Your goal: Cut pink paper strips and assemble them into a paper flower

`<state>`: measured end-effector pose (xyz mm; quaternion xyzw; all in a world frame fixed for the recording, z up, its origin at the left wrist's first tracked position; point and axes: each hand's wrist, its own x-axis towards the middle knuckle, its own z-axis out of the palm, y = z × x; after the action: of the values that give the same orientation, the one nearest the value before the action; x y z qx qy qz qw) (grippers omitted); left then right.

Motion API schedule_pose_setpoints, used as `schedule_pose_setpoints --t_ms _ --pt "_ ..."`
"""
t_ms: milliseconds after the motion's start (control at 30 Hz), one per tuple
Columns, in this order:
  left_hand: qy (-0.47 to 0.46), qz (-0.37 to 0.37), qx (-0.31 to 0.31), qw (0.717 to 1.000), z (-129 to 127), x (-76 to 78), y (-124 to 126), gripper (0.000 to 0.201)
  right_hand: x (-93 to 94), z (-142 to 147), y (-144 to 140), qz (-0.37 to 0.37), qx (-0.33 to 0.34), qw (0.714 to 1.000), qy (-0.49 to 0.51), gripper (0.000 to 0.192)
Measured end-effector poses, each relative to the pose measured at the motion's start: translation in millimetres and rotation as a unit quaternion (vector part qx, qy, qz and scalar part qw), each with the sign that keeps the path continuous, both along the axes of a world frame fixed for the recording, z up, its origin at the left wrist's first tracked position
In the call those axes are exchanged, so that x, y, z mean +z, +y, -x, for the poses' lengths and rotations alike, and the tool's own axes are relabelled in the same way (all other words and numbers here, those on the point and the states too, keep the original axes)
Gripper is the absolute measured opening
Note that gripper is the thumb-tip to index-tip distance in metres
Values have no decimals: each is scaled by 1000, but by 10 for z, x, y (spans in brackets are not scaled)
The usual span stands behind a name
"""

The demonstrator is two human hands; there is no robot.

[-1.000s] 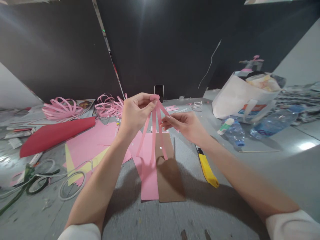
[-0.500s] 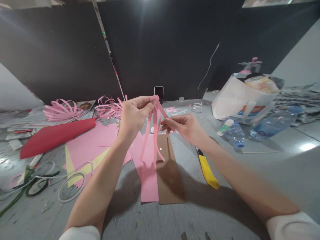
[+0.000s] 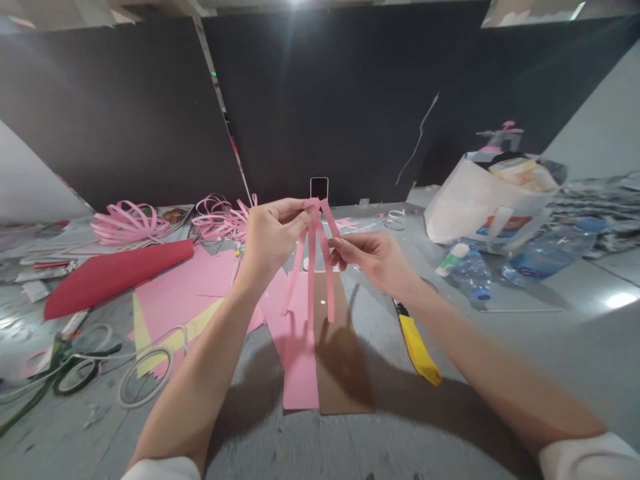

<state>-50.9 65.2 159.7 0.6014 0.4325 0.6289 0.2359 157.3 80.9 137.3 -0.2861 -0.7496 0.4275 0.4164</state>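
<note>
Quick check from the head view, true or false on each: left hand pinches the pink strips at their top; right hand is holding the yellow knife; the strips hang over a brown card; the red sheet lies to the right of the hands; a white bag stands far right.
1. The left hand pinches the pink strips at their top. True.
2. The right hand holds the yellow knife. False: the knife lies on the table; the right hand fingers one strip.
3. The strips hang over a brown card. True.
4. The red sheet lies right of the hands. False: it lies to their left.
5. A white bag stands far right. True.
</note>
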Motion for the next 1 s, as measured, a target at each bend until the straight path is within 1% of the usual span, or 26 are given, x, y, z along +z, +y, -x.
schedule_pose_setpoints --t_ms 67,167,300,367,433,500,567,633,700,767,900,1000 --pt "-1 3 1 1000 5 -5 7 22 12 4 -11 13 -13 999 27 35" --pt "2 15 -2 1000 3 -6 16 22 39 4 -20 32 -22 998 53 34" --pt "15 32 -10 999 -22 -24 34 19 54 4 -1 37 -27 996 73 17" --pt "13 34 -12 999 -38 -37 42 18 43 7 16 49 -31 995 82 16" --pt "6 37 -14 999 -54 -44 40 18 30 9 24 64 -29 993 93 20" --pt "4 47 -20 999 -69 -40 28 18 27 7 17 70 -30 993 90 30" --pt "1 57 -33 998 -84 -33 12 20 34 -1 -2 65 -41 995 70 41" --pt "-6 63 -46 997 -97 -28 2 21 45 -9 -25 52 -61 996 49 46" --pt "-13 64 -53 996 -107 -32 2 22 54 -12 -41 33 -79 995 42 45" --pt "-14 61 -55 996 -114 -41 8 22 60 -6 -48 26 -78 995 48 43" --pt "-6 53 -49 997 -124 -58 15 19 84 24 -61 70 -36 995 56 43" --pt "-2 53 -51 997 -138 -59 2 18 116 39 -88 86 -32 995 45 44"
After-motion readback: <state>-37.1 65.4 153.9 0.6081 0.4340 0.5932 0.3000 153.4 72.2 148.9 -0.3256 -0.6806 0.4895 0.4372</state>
